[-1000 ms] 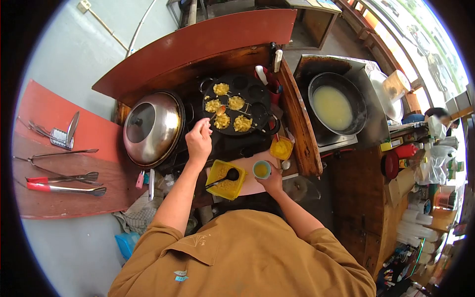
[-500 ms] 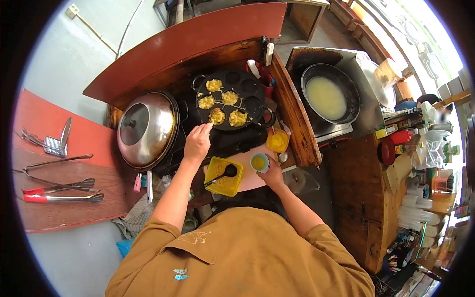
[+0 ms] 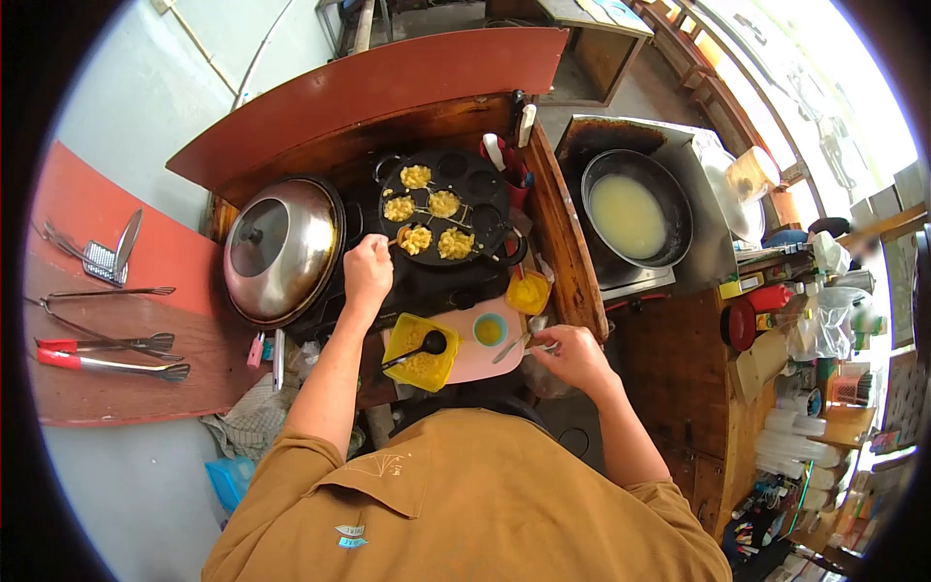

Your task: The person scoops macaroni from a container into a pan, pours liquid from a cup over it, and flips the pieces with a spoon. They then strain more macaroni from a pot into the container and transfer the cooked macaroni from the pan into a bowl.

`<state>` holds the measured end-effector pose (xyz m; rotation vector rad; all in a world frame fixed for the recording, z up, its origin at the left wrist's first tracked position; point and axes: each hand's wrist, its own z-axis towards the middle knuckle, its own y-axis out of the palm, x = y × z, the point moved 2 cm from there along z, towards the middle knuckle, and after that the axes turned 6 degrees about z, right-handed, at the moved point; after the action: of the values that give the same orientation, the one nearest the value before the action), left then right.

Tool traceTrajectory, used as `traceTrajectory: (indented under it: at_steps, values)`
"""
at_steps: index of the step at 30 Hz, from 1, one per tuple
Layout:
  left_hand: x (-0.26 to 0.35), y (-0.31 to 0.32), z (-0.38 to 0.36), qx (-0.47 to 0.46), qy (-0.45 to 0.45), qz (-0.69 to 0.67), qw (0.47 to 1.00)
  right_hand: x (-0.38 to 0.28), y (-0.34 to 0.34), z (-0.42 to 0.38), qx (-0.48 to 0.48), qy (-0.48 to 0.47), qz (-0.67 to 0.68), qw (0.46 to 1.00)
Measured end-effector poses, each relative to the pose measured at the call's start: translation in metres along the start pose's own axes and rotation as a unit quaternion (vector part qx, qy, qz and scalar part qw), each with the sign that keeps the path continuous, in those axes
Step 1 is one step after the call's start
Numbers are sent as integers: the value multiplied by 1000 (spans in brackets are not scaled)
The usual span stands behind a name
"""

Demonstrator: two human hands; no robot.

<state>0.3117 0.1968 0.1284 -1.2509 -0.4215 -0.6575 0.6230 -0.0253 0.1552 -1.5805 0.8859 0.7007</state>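
Note:
My left hand (image 3: 369,276) is closed at the near-left edge of the black multi-hollow pan (image 3: 468,186); whatever it holds is hidden. Yellow, lumpy batter portions (image 3: 416,240) fill several of the pan's hollows. My right hand (image 3: 577,359) pinches the end of a slim metal utensil with a flat tip (image 3: 509,351), over the pink board (image 3: 458,322). On that board, left of the utensil, stands a light blue cup (image 3: 490,330) of yellow liquid. Beside it, a yellow tub (image 3: 419,374) contains pale pieces and a black ladle (image 3: 433,342).
A small yellow container (image 3: 528,291) sits by the wooden partition (image 3: 572,228). A large lidded pot (image 3: 281,254) stands left of the pan. To the right is a wok (image 3: 635,209) of pale liquid. Tongs (image 3: 112,364) lie on the red-brown side board.
My right hand has let go of the cup, which now stands on the pink board, and has taken hold of the metal utensil. My left hand has drawn slightly back from the pan.

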Motion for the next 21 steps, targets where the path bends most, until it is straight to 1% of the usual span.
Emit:
traceTrajectory:
  at_steps: [1, 3, 4, 5, 7, 8, 9, 12, 13, 15, 16, 18, 20, 21]
  values:
    - [-4, 2, -6, -9, -58, -53, 997, 3, -5, 3, -1, -1, -2, 1000]
    - [-8, 5, -16, -7, -158, -138, 978, 5, -19, 10, 64, -124, -11, 990]
    - [-12, 8, -21, -3, -199, -175, 964, 4, -23, 14, 84, -163, -37, 982]
    - [-15, 11, -25, 0, -202, -175, 964, 7, -27, 19, 81, -165, -38, 982]
    - [-24, 21, -38, 33, -268, -322, 907, 14, -32, 28, 113, -248, -78, 959]
    - [-27, 26, -44, 33, -288, -363, 886, 18, -32, 31, 120, -259, -78, 955]
    - [-28, 31, -49, 35, -290, -363, 885, 18, -32, 33, 116, -261, -77, 955]
    - [-30, 45, -64, 65, -307, -439, 842, 19, -33, 34, 113, -279, -76, 951]
    - [-30, 48, -66, 68, -310, -438, 841, 20, -34, 33, 111, -271, -62, 954]
    - [-30, 53, -68, 88, -324, -471, 816, 22, -36, 34, 105, -265, -48, 957]
    - [-29, 55, -68, 91, -327, -471, 814, 22, -37, 34, 107, -265, -35, 958]
    - [-30, 59, -67, 110, -359, -502, 779, 21, -38, 34, 104, -268, -22, 958]
    - [-32, 61, -65, 119, -365, -514, 767, 20, -38, 33, 98, -231, -12, 968]
    - [-33, 61, -65, 124, -370, -525, 756, 20, -38, 33, 94, -234, -13, 968]
